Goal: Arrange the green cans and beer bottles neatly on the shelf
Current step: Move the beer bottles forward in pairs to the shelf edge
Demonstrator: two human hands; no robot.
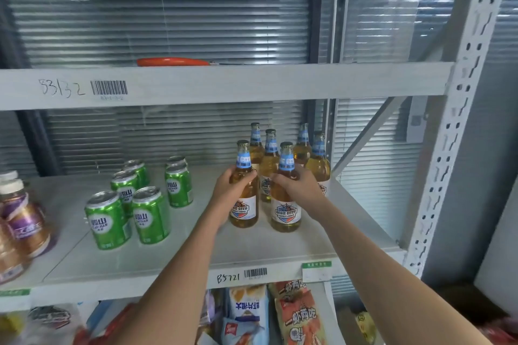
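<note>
Several amber beer bottles with blue neck labels stand upright in a cluster on the grey shelf [157,263], right of centre. My left hand [230,185] is wrapped around the front-left beer bottle [244,213]. My right hand [297,184] grips the front-right beer bottle [286,216]. Both bottles rest on the shelf board. Behind them, more bottles [318,162] stand close together. Several green cans [108,220] stand upright in loose rows to the left, the nearest pair [150,216] at the front and others [178,186] farther back.
Purple-and-gold bottles [23,221] crowd the shelf's left end. An orange-handled tool [172,61] lies on the upper shelf. Snack bags [297,316] fill the shelf below. A perforated grey upright [448,154] and a diagonal brace close the right side.
</note>
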